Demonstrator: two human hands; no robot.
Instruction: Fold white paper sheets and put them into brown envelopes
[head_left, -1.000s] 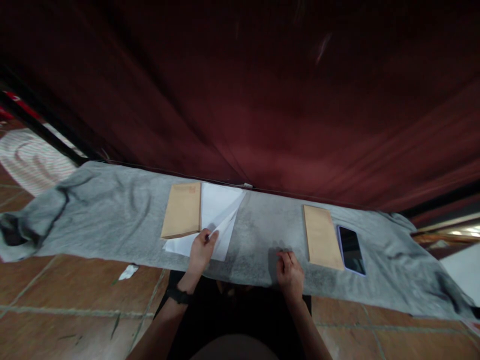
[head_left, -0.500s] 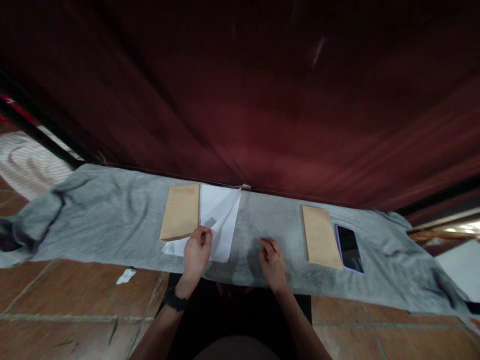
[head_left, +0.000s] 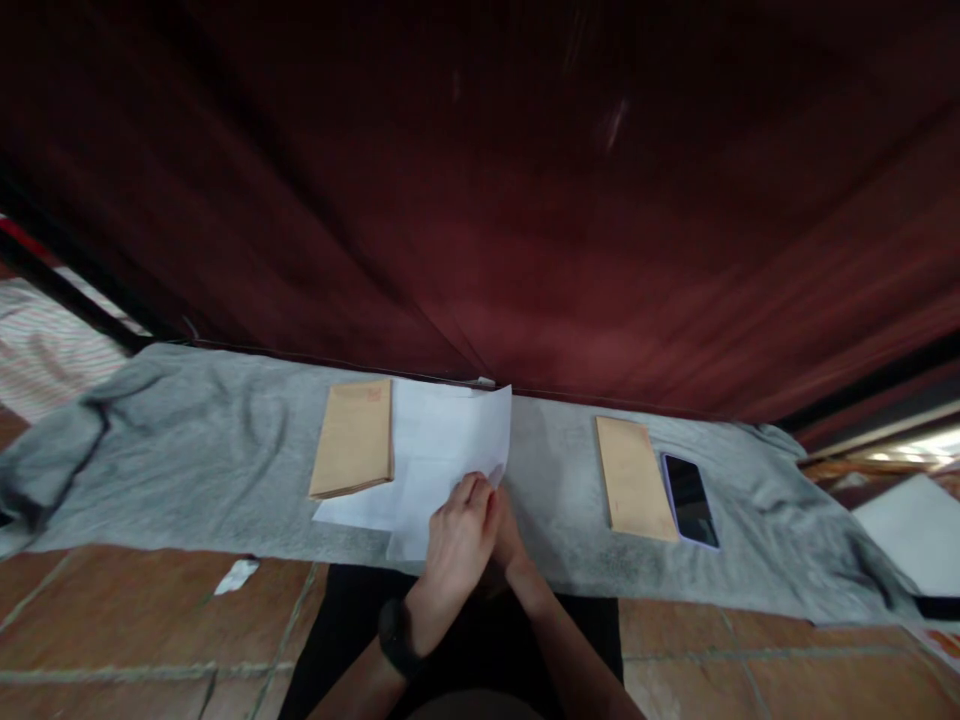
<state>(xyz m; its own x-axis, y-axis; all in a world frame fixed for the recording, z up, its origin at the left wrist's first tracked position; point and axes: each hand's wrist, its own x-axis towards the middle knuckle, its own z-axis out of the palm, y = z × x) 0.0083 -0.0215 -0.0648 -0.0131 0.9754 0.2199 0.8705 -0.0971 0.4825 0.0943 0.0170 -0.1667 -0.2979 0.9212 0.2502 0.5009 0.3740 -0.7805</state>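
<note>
My left hand (head_left: 461,530), with a dark watch on its wrist, is closed at the right edge of a white sheet of paper (head_left: 450,430). Pressed up against it, my right hand (head_left: 508,535) holds the same edge; its fingers are partly hidden behind my left hand and the paper. The sheet's right side is lifted off the cloth, and more white paper (head_left: 352,513) lies under it. A stack of brown envelopes (head_left: 352,435) rests on the papers' left part.
A grey cloth (head_left: 217,450) covers the narrow bench. Another brown envelope (head_left: 634,480) lies to the right, beside a phone (head_left: 691,500) in a purple case. A dark red panel (head_left: 480,250) rises along the far edge. A white scrap (head_left: 237,576) lies on the tiled floor.
My left hand has drawn the sheet's edge over to the right. My right hand, empty before, has come in to meet it at the paper. The view has shifted slightly.
</note>
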